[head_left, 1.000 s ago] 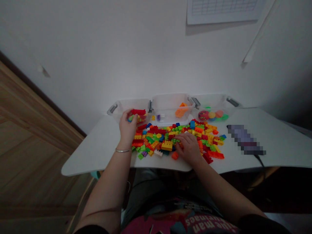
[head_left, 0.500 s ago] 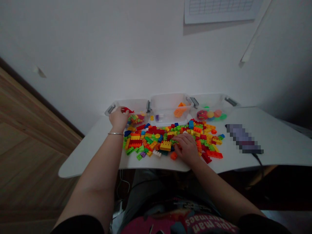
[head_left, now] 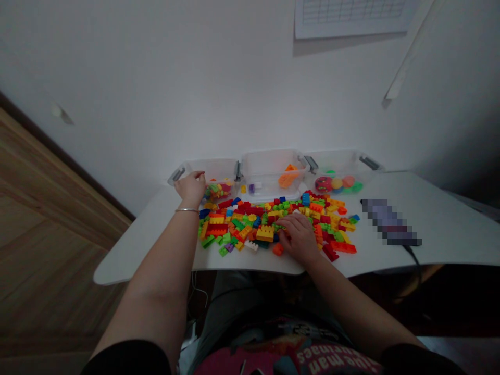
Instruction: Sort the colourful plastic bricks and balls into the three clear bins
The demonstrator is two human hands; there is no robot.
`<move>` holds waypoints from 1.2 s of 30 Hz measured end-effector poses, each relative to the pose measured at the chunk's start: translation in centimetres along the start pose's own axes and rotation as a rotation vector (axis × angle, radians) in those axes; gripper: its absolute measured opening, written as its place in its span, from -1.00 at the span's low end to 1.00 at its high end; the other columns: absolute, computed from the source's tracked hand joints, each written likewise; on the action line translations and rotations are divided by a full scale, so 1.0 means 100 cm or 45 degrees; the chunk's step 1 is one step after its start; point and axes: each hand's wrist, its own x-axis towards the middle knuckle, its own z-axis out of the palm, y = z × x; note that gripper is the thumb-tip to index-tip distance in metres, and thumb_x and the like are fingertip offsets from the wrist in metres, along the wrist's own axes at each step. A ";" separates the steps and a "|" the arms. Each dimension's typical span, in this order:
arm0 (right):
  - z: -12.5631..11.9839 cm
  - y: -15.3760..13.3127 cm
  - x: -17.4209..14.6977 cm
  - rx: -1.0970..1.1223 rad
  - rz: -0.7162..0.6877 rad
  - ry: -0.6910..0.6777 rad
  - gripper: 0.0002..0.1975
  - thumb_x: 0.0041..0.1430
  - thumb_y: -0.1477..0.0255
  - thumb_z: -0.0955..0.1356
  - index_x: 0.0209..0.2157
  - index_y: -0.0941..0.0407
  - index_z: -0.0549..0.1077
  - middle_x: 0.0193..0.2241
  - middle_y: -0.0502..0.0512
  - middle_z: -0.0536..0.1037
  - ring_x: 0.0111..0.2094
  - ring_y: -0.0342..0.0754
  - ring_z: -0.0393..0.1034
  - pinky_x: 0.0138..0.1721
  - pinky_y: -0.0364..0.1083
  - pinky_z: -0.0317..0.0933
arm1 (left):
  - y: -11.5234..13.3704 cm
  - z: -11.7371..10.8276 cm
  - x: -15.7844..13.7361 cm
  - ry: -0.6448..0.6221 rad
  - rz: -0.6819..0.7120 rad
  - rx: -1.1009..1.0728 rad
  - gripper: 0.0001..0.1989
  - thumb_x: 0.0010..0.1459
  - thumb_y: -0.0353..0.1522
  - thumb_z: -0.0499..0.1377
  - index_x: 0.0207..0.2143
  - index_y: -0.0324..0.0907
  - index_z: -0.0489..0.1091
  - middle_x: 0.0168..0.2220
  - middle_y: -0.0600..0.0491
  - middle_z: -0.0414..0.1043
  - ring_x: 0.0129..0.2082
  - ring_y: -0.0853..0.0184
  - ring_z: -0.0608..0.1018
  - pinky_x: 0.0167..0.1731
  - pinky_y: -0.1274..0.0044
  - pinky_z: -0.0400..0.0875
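My left hand [head_left: 190, 187] hangs over the left clear plastic box [head_left: 222, 167], its fingers apart and nothing visible in them. Red, yellow and green toy pieces [head_left: 221, 190] lie in that box beside my fingertips. On the wide pile of toy bricks [head_left: 244, 217] rests my right hand [head_left: 300, 237], fingers loosely bent and spread over the bricks, gripping nothing that I can see. Just left of it are a yellow brick [head_left: 265, 233] and a small orange piece [head_left: 278, 249]. My right palm hides the bricks beneath it.
A middle clear box [head_left: 269, 158] holds orange, purple and yellow pieces. Round coloured toys [head_left: 336, 184] lie in the right box [head_left: 336, 159]. A phone [head_left: 390, 223] with a cable lies on the white table [head_left: 441, 224], which stands against the wall.
A red piece in my left fingers is gone from them now, and the fingers have loosened over the left box. My right hand has stayed in place on the bricks.
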 end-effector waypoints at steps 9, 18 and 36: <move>0.001 0.001 -0.002 0.016 0.011 0.002 -0.78 0.15 0.52 0.30 -0.20 0.06 0.53 -0.23 0.10 0.61 -0.12 0.05 0.41 0.05 0.10 0.25 | 0.027 -0.003 -0.060 0.226 0.350 -0.029 -0.68 0.13 -0.32 0.14 -0.05 -0.06 0.51 0.10 -0.05 0.43 0.28 -0.09 0.15 0.26 -0.05 -0.16; 0.000 -0.001 -0.001 0.007 0.014 0.001 -0.79 0.17 0.51 0.30 -0.19 0.05 0.53 -0.23 0.10 0.60 -0.13 0.05 0.41 0.03 0.09 0.27 | 0.051 0.017 -0.138 -0.245 0.916 0.005 -0.72 0.22 -0.39 0.09 -0.12 -0.03 0.54 -0.08 0.01 0.57 0.04 0.08 0.44 0.18 0.13 0.19; 0.002 0.000 -0.003 -0.016 -0.017 0.038 -0.80 0.15 0.54 0.31 -0.20 0.08 0.51 -0.24 0.09 0.60 -0.14 0.05 0.40 0.03 0.07 0.25 | 0.041 0.029 -0.143 -0.342 0.802 0.233 -0.63 0.27 -0.40 0.03 0.05 -0.03 0.47 -0.01 -0.08 0.52 0.07 0.07 0.44 0.13 0.17 0.25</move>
